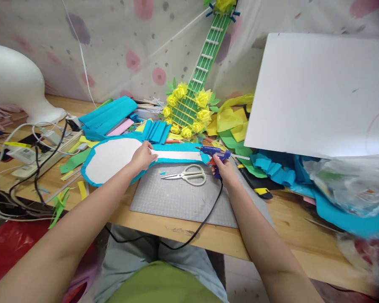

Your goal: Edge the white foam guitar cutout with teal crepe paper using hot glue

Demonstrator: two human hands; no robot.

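A guitar-shaped cutout [113, 158], white with blue crepe paper folded round its edge, lies across the table, its neck pointing right. My left hand [143, 156] grips it where the body meets the neck, fingers closed on the edge. In my right hand [224, 168] is a blue hot glue gun [215, 152], fingers wrapped round its handle. Its nozzle points left over the far end of the neck, and a glue stick juts from its back. Scissors with pale handles [193, 175] lie just below the neck on a grey cutting mat [177, 202].
A green paper guitar with yellow flowers [189, 105] leans at the back. Blue crepe paper [110, 115] and scraps lie around it. A power strip [47, 155] with tangled cables and a foam head [15, 80] stand left. At right are a white board [318, 92] and plastic bag [350, 185].
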